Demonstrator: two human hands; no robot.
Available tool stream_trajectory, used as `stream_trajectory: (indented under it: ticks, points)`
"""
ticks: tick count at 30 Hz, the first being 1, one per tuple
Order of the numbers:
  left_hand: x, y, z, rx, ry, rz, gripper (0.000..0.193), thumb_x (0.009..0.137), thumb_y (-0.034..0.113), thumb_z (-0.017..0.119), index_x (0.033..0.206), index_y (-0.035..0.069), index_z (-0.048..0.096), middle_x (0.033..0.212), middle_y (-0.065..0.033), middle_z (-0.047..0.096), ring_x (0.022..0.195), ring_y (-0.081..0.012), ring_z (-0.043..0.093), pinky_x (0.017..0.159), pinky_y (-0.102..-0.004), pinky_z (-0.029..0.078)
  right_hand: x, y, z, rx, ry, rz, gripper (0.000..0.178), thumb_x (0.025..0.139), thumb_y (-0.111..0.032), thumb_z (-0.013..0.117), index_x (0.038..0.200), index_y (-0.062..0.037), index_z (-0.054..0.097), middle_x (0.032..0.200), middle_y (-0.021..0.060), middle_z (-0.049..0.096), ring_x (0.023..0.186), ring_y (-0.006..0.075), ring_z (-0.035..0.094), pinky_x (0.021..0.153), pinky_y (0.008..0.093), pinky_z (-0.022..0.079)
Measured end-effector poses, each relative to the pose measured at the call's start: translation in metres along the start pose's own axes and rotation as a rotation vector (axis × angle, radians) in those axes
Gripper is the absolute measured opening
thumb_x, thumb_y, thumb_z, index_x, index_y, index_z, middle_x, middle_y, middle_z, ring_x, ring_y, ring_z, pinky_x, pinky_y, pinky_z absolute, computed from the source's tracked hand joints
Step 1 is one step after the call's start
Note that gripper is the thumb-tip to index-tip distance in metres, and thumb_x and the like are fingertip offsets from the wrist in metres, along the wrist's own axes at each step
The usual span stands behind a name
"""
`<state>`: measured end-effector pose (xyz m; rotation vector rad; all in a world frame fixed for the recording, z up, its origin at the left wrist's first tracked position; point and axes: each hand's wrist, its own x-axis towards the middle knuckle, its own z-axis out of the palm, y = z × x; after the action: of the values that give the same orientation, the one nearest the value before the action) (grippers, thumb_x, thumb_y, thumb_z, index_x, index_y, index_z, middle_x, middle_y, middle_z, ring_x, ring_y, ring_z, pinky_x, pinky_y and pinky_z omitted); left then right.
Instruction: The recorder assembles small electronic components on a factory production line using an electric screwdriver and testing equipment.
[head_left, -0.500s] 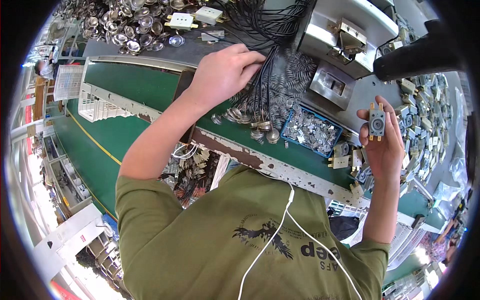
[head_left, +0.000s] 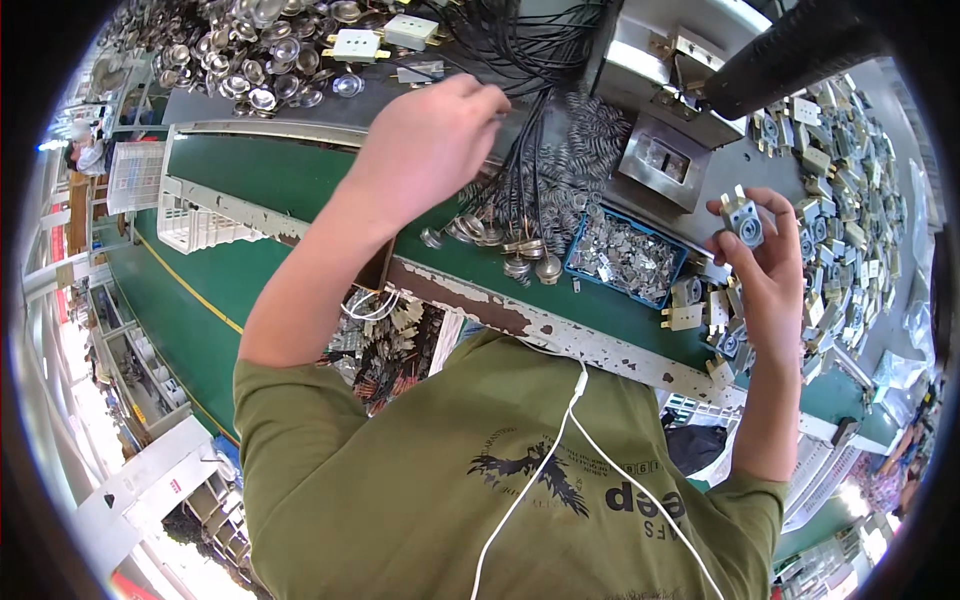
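My right hand (head_left: 768, 262) holds a small white switch block (head_left: 742, 222) with a grey round centre and brass terminals, tilted between thumb and fingers. It is right of a steel fixture (head_left: 662, 165). My left hand (head_left: 432, 140) is over the bench edge, left of a bundle of thin black wires (head_left: 528, 150). Its fingers are curled together, and anything in them is hidden. Round metal caps (head_left: 480, 232) hang at the lower ends of the wires. Beside them lie a heap of small springs (head_left: 590, 145) and a blue tray (head_left: 572, 268) of small metal pieces.
Metal cups (head_left: 265, 60) are heaped at the far left, with white blocks (head_left: 357, 45) beside them. A press with a black lever (head_left: 790, 58) stands behind the fixture. Many switch blocks (head_left: 825, 230) cover the right side. A chipped white rail (head_left: 600, 348) runs along the near edge.
My left hand has moved left and slightly nearer, away from the wires. My right hand has tilted the switch block. The black lever has swung up and left.
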<state>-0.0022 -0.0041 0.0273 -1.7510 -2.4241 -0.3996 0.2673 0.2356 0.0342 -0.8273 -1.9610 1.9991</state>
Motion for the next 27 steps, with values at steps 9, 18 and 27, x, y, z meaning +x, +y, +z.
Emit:
stream_trajectory:
  ticks: [9,18,27]
  points:
    - [0.02,0.018,-0.022,-0.525,-0.03,-0.09,0.019,0.093,0.01,0.068,0.111,0.003,0.069,0.098,-0.0087,0.068,0.078,-0.0212,0.064,0.071,-0.0329,0.053,0.018,-0.017,0.009,-0.592,0.011,-0.433,0.045,0.089,-0.003,0.076,0.132,-0.0012,0.064,0.127,0.006,0.065,0.11,0.0141,0.06,0.096,0.0274,0.046]
    - [0.043,0.026,-0.013,-0.586,-0.093,-0.033,0.016,0.091,0.008,0.068,0.105,0.001,0.066,0.098,-0.0133,0.071,0.087,-0.0267,0.07,0.077,-0.036,0.055,0.05,-0.008,0.028,-1.045,-0.003,-0.649,0.038,0.086,-0.008,0.077,0.123,-0.0062,0.068,0.117,0.0104,0.072,0.106,0.0296,0.067,0.092,0.0387,0.054]
    - [0.054,0.021,-0.016,-0.633,-0.066,0.022,0.019,0.091,0.008,0.07,0.109,0.003,0.067,0.097,-0.0087,0.072,0.086,-0.0198,0.068,0.076,-0.0314,0.052,0.048,-0.008,0.037,-1.064,0.061,-0.875,0.042,0.082,-0.005,0.08,0.123,-0.0093,0.07,0.117,0.0089,0.074,0.103,0.0281,0.068,0.089,0.0394,0.054]
